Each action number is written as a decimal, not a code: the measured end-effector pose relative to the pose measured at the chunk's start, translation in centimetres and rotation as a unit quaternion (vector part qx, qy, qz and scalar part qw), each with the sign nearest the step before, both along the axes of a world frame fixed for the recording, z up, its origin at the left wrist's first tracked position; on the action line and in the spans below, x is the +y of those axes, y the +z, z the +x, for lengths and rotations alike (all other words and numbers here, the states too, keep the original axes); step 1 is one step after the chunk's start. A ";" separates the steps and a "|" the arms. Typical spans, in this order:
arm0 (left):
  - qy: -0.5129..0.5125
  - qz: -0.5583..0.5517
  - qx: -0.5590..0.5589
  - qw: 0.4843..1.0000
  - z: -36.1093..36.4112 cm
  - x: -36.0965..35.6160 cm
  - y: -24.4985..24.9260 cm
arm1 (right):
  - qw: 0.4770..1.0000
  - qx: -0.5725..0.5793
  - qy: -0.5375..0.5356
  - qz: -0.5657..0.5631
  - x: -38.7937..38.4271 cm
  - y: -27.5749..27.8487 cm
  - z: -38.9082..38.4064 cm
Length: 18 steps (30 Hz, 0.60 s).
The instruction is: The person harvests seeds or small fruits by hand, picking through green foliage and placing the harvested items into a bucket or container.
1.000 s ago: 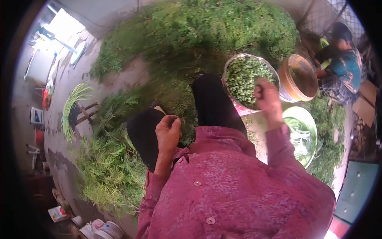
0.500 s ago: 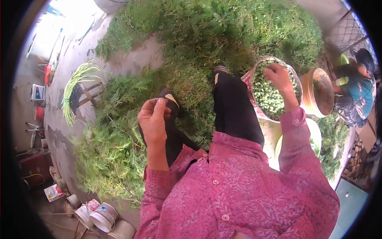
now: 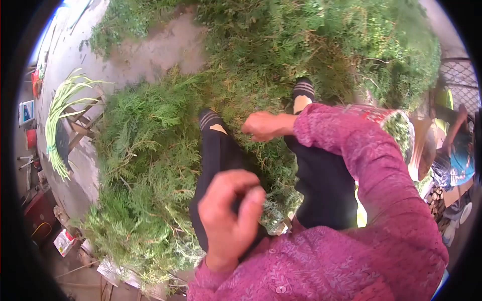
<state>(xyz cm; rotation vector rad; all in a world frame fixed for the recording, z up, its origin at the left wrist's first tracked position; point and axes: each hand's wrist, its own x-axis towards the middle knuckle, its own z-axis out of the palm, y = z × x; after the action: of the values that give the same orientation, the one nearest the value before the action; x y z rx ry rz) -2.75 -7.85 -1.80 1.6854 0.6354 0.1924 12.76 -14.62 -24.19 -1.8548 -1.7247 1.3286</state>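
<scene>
My left hand (image 3: 231,218) is held low in front of my body, above my left leg. Its fingers curl towards the thumb, and whatever they may hold cannot be made out. My right hand (image 3: 265,125) reaches across between my shoes with its fingers closed, over the cut green branches (image 3: 150,125) on the floor. Anything inside it is too small or hidden. To the right, a bucket filled with small green pieces (image 3: 398,131) is partly covered by my right sleeve.
A bundle of long green beans (image 3: 59,123) rests on a small stool (image 3: 83,123) at the left. More branches (image 3: 321,45) are heaped ahead. A brown bucket (image 3: 422,145) stands at the right, near another person (image 3: 459,160). A mesh fence (image 3: 462,80) is behind.
My right hand has left the bucket of green pieces and swung left to between my feet. My left hand has come lower and nearer to my body. The view has shifted rightward.
</scene>
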 end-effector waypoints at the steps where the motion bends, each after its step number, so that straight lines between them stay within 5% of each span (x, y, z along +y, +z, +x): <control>1: -0.047 0.018 0.000 0.999 0.3 0.5 0.2 | 0.999 0.025 0.002 0.020 0.7 -1.9 -0.3; 3: -0.144 0.047 0.023 0.988 0.9 1.4 0.4 | 1.000 0.023 -0.012 0.016 2.0 -6.2 -1.7; 8: -0.144 0.020 0.042 0.989 2.8 2.5 0.6 | 0.998 -0.055 0.042 -0.012 1.9 -12.6 -3.8; 18: -0.160 -0.008 0.036 0.986 3.8 1.9 0.1 | 0.998 -0.059 0.014 -0.035 1.5 -13.1 -1.6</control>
<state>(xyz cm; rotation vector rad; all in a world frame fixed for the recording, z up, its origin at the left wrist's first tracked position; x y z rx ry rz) 1.09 -5.91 -1.67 1.7585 0.4099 -0.1047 11.20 -13.13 -37.29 -1.9924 -1.7897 1.3311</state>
